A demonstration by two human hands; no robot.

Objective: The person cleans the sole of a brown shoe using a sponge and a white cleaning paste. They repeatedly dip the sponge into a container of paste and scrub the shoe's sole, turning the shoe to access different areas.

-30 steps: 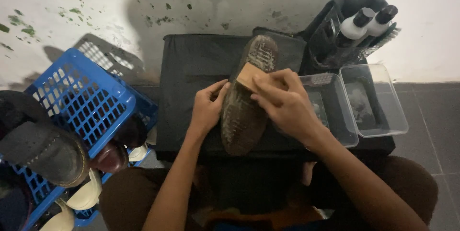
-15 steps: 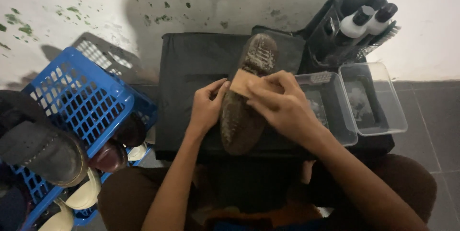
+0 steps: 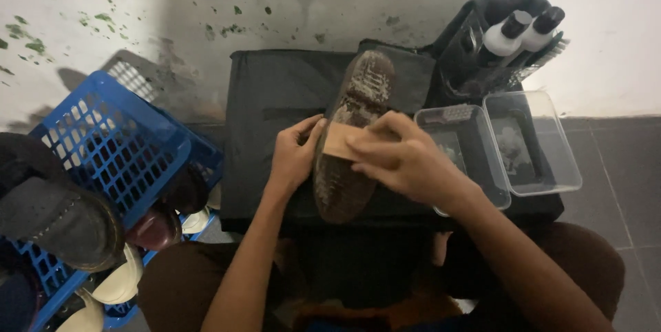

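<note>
A dirty shoe [image 3: 352, 132] lies sole-up on a black cloth-covered stand [image 3: 268, 105] in front of me. My left hand [image 3: 292, 156] grips the shoe's left side near the middle. My right hand [image 3: 406, 160] holds a tan wooden brush block [image 3: 337, 140] pressed flat across the sole's middle. The sole is speckled with pale dirt at the toe end.
Two clear plastic tubs [image 3: 530, 142] sit to the right of the shoe. Behind them a black caddy [image 3: 492, 43] holds two white bottles with black caps. A blue plastic basket [image 3: 103, 146] with shoes stands at the left; a dark shoe [image 3: 58, 211] rests on it.
The brush in my right hand has slid from the sole's upper part toward its middle and to the left. My left hand keeps its hold on the shoe.
</note>
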